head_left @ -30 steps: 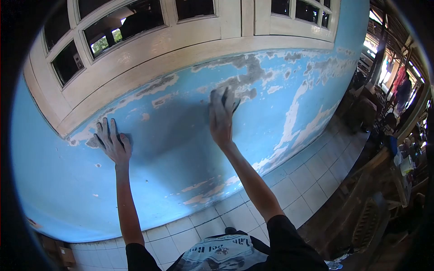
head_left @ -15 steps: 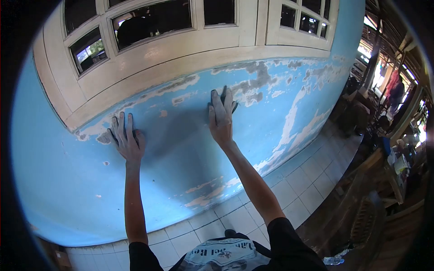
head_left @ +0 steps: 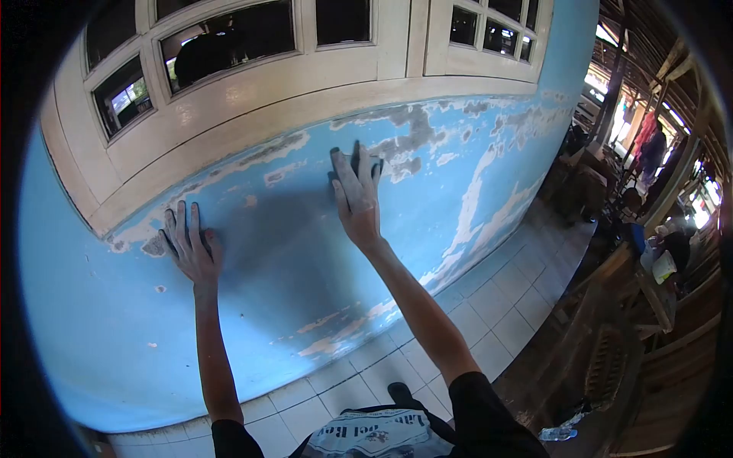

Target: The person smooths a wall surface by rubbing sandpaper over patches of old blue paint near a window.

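Note:
My left hand (head_left: 195,252) lies flat with spread fingers against the blue wall (head_left: 282,252), beside a chipped patch under the window frame's lower left corner. Further right and higher, my right hand (head_left: 357,195) presses on the wall just below the frame. Its fingers bend over a thin, dark-edged piece (head_left: 376,163) that is mostly hidden and too small to name. Grey and white bare patches (head_left: 416,133) show in the paint right of that hand. Both hands look dusty.
A cream window frame (head_left: 252,111) with glass panes runs above the hands. Below are white floor tiles (head_left: 489,301) and a dark shoe. On the right stand wooden furniture (head_left: 657,298), hanging cloths and a clear plastic bottle (head_left: 558,433) on the ground.
The view has turned slightly right, so the wall and window sit further left. Both hands stay near the same wall spots; the right hand's fingers have shifted a little.

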A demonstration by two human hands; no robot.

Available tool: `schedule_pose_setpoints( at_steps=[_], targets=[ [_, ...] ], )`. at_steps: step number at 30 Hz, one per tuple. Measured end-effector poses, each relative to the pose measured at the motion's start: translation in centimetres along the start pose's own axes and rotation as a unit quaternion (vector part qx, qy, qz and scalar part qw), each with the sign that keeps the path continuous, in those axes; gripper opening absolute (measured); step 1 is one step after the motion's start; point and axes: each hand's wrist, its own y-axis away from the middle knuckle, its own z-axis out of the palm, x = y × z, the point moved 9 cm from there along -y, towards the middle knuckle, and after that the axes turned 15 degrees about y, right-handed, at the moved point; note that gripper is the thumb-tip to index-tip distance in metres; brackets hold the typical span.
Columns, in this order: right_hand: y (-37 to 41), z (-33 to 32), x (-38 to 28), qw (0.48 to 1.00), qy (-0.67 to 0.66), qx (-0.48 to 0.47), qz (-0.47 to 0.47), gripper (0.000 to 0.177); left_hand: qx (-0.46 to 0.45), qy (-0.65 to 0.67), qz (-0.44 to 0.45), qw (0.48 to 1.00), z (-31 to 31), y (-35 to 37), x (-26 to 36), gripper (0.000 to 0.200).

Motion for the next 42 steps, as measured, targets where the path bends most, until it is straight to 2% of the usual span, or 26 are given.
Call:
schedule_pose_setpoints(
  at_steps=[2,5,7,8,13,17,21,23,27,29,30,32,33,35,36,38,39,40,41,42],
  targets=[
    [-0.5,0.1,-0.6,0.998,0.002,-0.010,-0.064,0.042,0.004,-0.004,0.003,1.000,-0.2,0.1,0.4,0.042],
    [1.0,1.3,0.3,0.995,0.037,-0.052,-0.076,0.042,0.022,0.019,-0.010,1.000,-0.1,-0.2,1.7,0.042],
    [2.1,1.7,1.0,0.994,0.027,-0.040,-0.093,0.043,-0.031,0.077,-0.008,0.996,1.6,0.1,3.1,0.044],
    [2.4,2.1,1.5,0.994,0.023,-0.034,-0.101,0.043,-0.019,0.088,-0.001,0.996,2.1,0.1,3.8,0.045],
    [-1.6,1.4,0.6,0.988,0.012,-0.004,-0.156,0.044,0.007,0.031,-0.053,0.998,4.1,-0.5,4.7,0.045],
    [3.8,3.6,4.0,0.979,0.010,-0.051,-0.197,0.043,-0.012,0.003,-0.052,0.999,4.5,0.0,4.5,0.047],
    [-0.2,2.1,2.1,0.975,0.029,-0.056,-0.213,0.044,0.006,-0.017,-0.052,0.999,4.4,-0.1,4.9,0.045],
    [-3.3,0.3,1.0,0.980,-0.013,0.024,-0.198,0.044,0.014,-0.016,-0.047,0.999,4.2,-0.4,5.0,0.046],
    [-0.4,1.0,1.9,0.978,-0.013,0.013,-0.208,0.044,0.017,0.003,-0.040,0.999,4.0,-0.6,5.4,0.046],
    [2.4,2.7,4.2,0.978,0.010,-0.049,-0.202,0.042,-0.021,0.016,-0.014,1.000,4.8,-0.4,5.6,0.046],
    [1.9,2.4,4.8,0.978,0.010,-0.046,-0.204,0.042,-0.019,0.014,-0.013,1.000,4.8,-0.3,5.5,0.046],
    [0.1,1.3,8.4,0.997,0.010,0.012,-0.073,0.041,-0.029,-0.022,-0.011,0.999,5.1,-0.3,5.7,0.044],
    [-0.9,1.0,7.9,0.997,0.009,0.012,-0.073,0.041,-0.029,-0.023,-0.011,0.999,5.1,-0.3,5.6,0.044],
    [-3.1,-1.5,7.8,0.992,0.093,0.082,0.000,0.040,-0.021,-0.025,-0.013,0.999,5.1,-0.2,5.6,0.044],
    [-2.8,-1.7,8.3,0.992,0.095,0.081,0.000,0.040,-0.022,-0.023,-0.014,0.999,5.1,-0.1,5.7,0.044],
    [-1.9,-0.1,7.5,0.989,0.045,-0.026,-0.137,0.039,-0.024,-0.027,-0.007,0.999,5.0,-0.2,5.7,0.044],
    [-2.4,-0.1,8.0,0.989,0.046,-0.025,-0.138,0.039,-0.022,-0.027,-0.008,0.999,5.1,-0.3,5.7,0.044],
    [-3.6,-1.7,10.8,0.997,-0.010,0.071,-0.019,0.039,-0.019,-0.026,-0.007,0.999,5.1,-0.4,5.7,0.044],
    [-3.3,-3.0,13.6,0.979,-0.064,0.164,0.102,0.039,-0.019,-0.025,-0.006,0.999,5.0,-0.3,5.9,0.044],
    [-3.6,-3.2,13.0,0.981,0.064,0.138,0.118,0.039,-0.020,-0.024,-0.007,0.999,5.0,-0.2,5.9,0.044]
  ],
)
